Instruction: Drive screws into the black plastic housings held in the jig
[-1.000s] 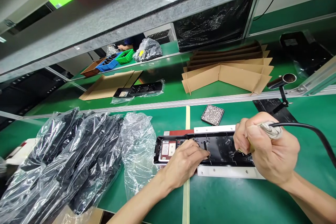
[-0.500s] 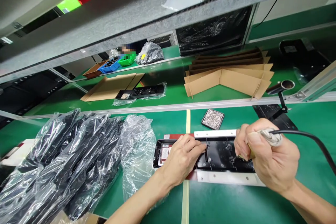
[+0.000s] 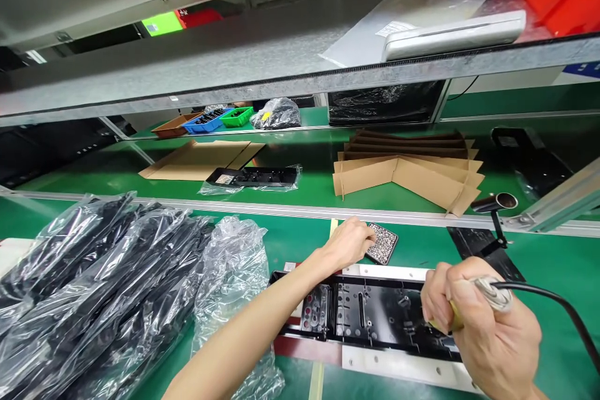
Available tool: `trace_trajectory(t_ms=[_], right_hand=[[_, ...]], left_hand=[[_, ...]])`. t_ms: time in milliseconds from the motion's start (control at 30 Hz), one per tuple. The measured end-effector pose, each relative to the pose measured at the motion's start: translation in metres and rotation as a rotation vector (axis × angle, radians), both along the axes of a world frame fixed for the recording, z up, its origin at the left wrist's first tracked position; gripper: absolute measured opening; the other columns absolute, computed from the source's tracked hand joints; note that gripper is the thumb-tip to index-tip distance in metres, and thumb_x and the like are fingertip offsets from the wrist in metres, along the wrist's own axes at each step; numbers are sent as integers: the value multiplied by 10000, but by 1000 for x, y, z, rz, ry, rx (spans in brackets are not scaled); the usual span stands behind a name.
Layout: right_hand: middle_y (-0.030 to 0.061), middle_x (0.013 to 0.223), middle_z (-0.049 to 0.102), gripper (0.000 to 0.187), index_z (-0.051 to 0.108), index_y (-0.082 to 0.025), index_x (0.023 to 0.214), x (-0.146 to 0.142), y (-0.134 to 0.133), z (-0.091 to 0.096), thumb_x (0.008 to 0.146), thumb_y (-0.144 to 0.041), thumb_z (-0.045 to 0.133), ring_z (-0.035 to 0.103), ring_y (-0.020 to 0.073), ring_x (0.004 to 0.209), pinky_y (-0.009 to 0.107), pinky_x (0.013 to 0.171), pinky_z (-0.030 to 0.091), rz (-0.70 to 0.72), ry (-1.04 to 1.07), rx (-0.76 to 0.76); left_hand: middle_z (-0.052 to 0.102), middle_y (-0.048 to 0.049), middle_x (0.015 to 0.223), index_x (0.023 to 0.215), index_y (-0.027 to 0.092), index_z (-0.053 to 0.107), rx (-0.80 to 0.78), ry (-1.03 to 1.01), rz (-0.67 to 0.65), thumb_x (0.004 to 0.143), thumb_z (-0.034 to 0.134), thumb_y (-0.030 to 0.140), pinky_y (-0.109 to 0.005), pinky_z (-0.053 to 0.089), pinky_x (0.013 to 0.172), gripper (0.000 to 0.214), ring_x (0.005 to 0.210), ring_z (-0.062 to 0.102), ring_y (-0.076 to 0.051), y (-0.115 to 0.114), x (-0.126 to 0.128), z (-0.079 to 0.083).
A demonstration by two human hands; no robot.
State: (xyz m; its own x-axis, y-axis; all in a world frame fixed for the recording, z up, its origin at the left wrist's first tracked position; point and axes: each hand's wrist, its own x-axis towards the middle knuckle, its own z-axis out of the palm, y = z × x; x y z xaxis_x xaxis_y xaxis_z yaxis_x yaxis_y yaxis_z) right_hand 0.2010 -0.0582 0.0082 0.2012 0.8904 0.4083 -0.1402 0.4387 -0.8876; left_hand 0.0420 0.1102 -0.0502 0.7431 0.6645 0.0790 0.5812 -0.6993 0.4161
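My left hand (image 3: 349,242) reaches over to a small black tray (image 3: 384,245) of tiny metal inserts, its fingertips pinched together at the left side. What they hold, if anything, is too small to make out. In my right hand (image 3: 492,331) is a corded soldering iron (image 3: 492,294), its back end wrapped in pale material; its tip is hidden behind my fingers. Below both hands lies a long black plastic housing (image 3: 382,312) with slots and posts, between pale metal rails (image 3: 403,365). My left forearm covers part of its left end.
Bagged black parts (image 3: 103,281) and an empty clear bag (image 3: 234,262) lie at left. Behind the bench edge are cardboard dividers (image 3: 403,175) and a bagged black housing (image 3: 255,177). A metal tube holder (image 3: 494,202) stands at right; a shelf (image 3: 210,84) crosses overhead.
My left hand has left the housing and moved up to the tray of inserts. My right hand stays over the housing's right end with the iron. The view has shifted and tilted.
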Motion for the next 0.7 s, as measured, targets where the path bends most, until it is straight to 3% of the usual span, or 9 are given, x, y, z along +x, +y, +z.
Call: trace_trajectory(t_ms=[233,500,700], right_hand=[[-26,594,497,314,550,-225,795,0,0,-1,1106,-257,521,506,129,524,262,464,417,6,-1,10],[-23,592,500,314,551,-225,789,1,-1,-1,1099,-266,540,503,133,516,269,461,419,-2,1,15],[-22,591,503,314,550,-227,781,-1,1,2,1092,-269,555,496,134,509,275,455,410,-9,-15,31]], left_hand=[[777,-58,950,868,181,763,28,14,-74,985,649,156,-376,512,927,165,921,626,-234,8,16,-11],[690,-119,870,734,155,692,74,100,-103,999,549,141,-436,493,923,301,947,605,-280,5,25,-13],[669,-69,816,644,175,580,-35,83,-106,821,649,-9,-391,499,898,264,876,614,-243,8,25,-4]])
